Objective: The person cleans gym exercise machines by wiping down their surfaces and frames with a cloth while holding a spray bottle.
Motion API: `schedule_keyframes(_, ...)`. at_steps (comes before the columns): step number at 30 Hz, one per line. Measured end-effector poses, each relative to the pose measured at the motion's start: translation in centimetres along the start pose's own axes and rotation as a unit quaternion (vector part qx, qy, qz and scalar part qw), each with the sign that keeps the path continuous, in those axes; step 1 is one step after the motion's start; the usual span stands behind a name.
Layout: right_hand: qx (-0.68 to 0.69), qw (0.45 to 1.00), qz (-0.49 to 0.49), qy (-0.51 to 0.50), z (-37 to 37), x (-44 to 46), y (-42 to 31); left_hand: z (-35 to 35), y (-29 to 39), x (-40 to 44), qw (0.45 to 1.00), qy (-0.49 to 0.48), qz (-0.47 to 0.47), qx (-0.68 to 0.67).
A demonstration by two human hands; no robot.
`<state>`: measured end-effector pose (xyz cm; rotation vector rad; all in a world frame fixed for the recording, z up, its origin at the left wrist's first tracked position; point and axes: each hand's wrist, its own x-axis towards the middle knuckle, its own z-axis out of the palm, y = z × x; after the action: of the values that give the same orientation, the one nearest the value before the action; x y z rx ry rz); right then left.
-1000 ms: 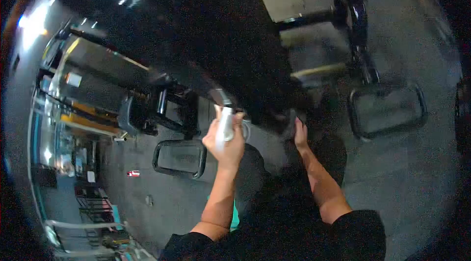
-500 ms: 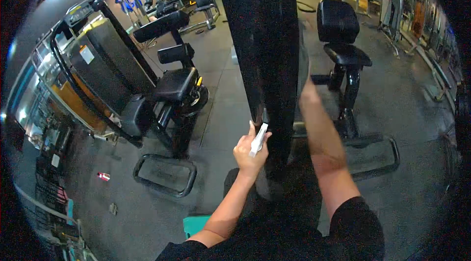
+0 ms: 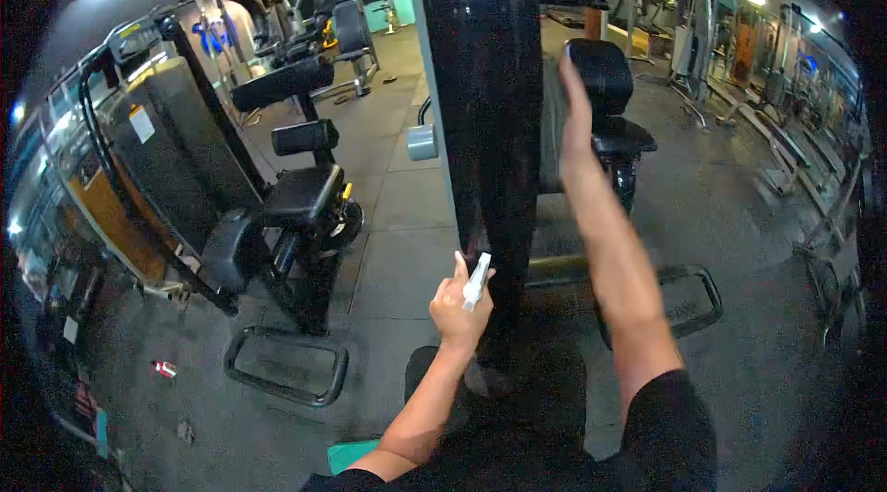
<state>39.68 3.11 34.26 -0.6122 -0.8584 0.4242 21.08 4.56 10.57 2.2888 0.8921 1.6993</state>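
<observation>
While left hand (image 3: 453, 307) clasps white object (image 3: 476, 285), right hand (image 3: 576, 118) outstretched beside panel (image 3: 482, 95)

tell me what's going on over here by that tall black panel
A person stands before a tall, glossy black panel in a gym. The left grip holds a small white object near the panel's lower part. The right grip is raised along the panel's right side, but blurred, so whether it touches or holds anything is unclear. A padded machine seat stands to the left.
</observation>
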Motion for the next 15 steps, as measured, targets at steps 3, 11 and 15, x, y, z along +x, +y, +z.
schedule_keyframes(3,-0.092,0.989,-0.095,-0.063,5.4,6.2,-6.4,-0.2,0.1,0.6,1.0,-0.017,-0.005,-0.003)
schedule_keyframes(11,-0.278,0.96,0.022,0.027,-4.9,-7.7,6.6,-0.2,-0.2,0.0,1.0,0.004,-0.023,-0.011)
schedule_keyframes(15,-0.502,0.854,-0.097,0.092,-18.5,-20.4,25.5,-0.3,-0.5,0.3,1.0,-0.005,0.003,-0.008)
